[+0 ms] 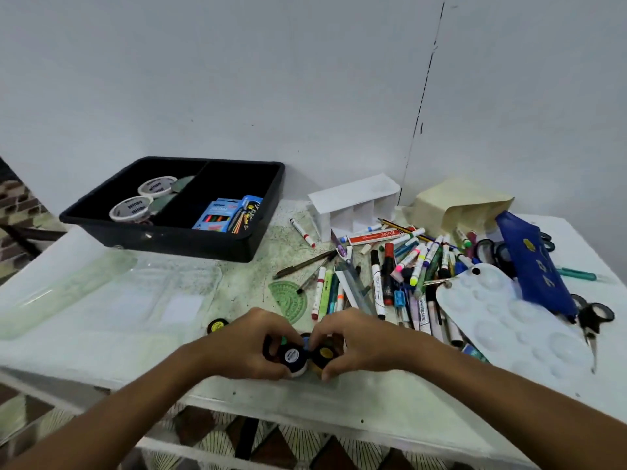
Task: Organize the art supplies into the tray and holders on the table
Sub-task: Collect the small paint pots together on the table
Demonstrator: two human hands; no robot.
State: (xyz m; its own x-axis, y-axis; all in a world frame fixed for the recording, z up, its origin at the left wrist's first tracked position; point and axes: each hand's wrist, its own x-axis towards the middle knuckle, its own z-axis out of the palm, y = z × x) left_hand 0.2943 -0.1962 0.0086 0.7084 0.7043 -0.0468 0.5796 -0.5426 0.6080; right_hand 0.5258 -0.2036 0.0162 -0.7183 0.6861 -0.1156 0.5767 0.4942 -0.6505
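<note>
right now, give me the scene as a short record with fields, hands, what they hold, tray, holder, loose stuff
left hand: left hand curled around small paint pots at the table's near edge
right hand: right hand curled around the same cluster from the other side
stray pot: yellow-topped pot left of the hands, apart from them
tray: black tray, two compartments; two white tubs in the left, marker packs in the right
holder: white holder, lying on its side
loose pile: pens and markers to the right
also: white palette, blue pouch, green protractor
</note>
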